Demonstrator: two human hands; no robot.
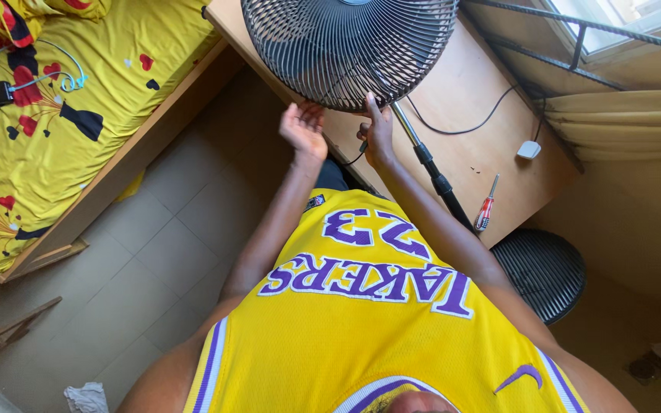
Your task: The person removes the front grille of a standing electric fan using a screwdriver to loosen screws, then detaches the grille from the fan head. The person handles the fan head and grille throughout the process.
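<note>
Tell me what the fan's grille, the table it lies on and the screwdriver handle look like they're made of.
The fan grille, which the left hand and right hand touch at its lower rim, looks like dark painted metal wire: thin, evenly bent spokes. The table looks like light wood or laminate, smooth and matt. The screwdriver handle appears to be glossy red and clear plastic.

The fan grille (350,46) is dark matt wire metal, on a smooth pale wooden desk (491,164).
</note>
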